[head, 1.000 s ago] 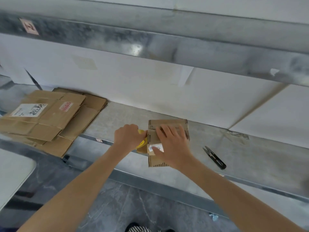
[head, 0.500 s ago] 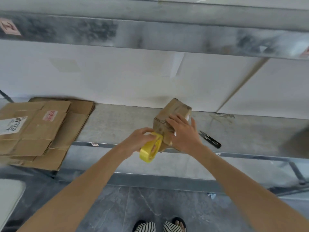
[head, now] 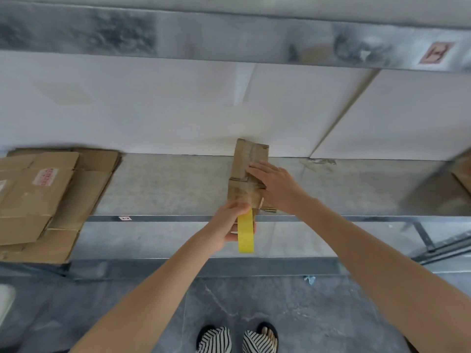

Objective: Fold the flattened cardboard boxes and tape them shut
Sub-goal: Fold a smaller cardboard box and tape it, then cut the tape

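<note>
A small folded cardboard box (head: 248,161) stands on the metal shelf (head: 165,184) near its front edge, its long side running away from me. My right hand (head: 276,186) lies flat on the box's right side and holds it down. My left hand (head: 226,224) grips a yellow tape roll (head: 246,233) just in front of the box's near end, below the shelf edge. A clear strip of tape seems to run from the roll onto the box. A stack of flattened cardboard boxes (head: 43,200) lies at the left of the shelf.
A white wall panel (head: 178,110) backs the shelf and a metal beam (head: 229,39) crosses overhead. Another brown cardboard piece (head: 462,174) shows at the far right edge. Below are a lower metal rail (head: 204,266), the grey floor and my striped slippers (head: 237,340).
The box has turned from tilted on a corner to lying lengthwise on the shelf. My left hand pulled the tape roll down toward me. The black snips are no longer in view.
</note>
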### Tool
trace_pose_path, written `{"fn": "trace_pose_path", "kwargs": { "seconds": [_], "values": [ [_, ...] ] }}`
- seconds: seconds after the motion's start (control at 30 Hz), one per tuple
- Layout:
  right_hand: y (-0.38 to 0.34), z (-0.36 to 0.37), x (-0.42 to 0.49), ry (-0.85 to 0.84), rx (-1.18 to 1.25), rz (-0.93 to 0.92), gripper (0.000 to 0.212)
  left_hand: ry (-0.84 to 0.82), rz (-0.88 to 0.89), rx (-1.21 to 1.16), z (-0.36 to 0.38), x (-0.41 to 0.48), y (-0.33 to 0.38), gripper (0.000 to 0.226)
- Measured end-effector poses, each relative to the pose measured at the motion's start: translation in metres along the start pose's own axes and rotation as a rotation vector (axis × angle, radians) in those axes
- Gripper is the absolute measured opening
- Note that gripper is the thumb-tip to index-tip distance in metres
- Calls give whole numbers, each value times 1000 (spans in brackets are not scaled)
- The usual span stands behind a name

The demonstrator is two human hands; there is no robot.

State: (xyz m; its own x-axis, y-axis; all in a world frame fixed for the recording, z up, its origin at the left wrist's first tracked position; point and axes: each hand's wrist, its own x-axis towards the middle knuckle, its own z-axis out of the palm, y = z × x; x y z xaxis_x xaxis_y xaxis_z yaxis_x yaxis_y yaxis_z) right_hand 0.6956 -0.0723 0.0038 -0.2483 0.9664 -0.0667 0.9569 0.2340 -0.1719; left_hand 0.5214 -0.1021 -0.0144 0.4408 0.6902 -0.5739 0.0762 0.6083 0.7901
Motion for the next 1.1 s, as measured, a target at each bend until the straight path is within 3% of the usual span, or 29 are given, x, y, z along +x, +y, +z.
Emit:
{"fn": "trace_pose_path", "kwargs": {
  "seconds": [0.23,0.37,0.47,0.63,0.8,1.03,1.1],
  "values": [
    [13,-4,1,10,37,-108,58,105,-79,37,11,2,-12,20],
    [20,-5,-1,33,14,-112,54,130,-22,-61,26,5,-13,20],
    [25,-1,-8,88,-27,-28,55,134,38,-139,40,9,-13,16],
    [55,14,-32,123,117,233,67,193,60,-211,52,18,-17,18],
    [92,39,-57,-6,170,551,43,209,77,-269,54,26,-15,12],
    [96,44,-52,16,241,654,25,193,70,-313,55,29,-21,12],
    [98,39,-52,52,360,695,20,182,56,-329,55,29,-21,10]
  ]
}}
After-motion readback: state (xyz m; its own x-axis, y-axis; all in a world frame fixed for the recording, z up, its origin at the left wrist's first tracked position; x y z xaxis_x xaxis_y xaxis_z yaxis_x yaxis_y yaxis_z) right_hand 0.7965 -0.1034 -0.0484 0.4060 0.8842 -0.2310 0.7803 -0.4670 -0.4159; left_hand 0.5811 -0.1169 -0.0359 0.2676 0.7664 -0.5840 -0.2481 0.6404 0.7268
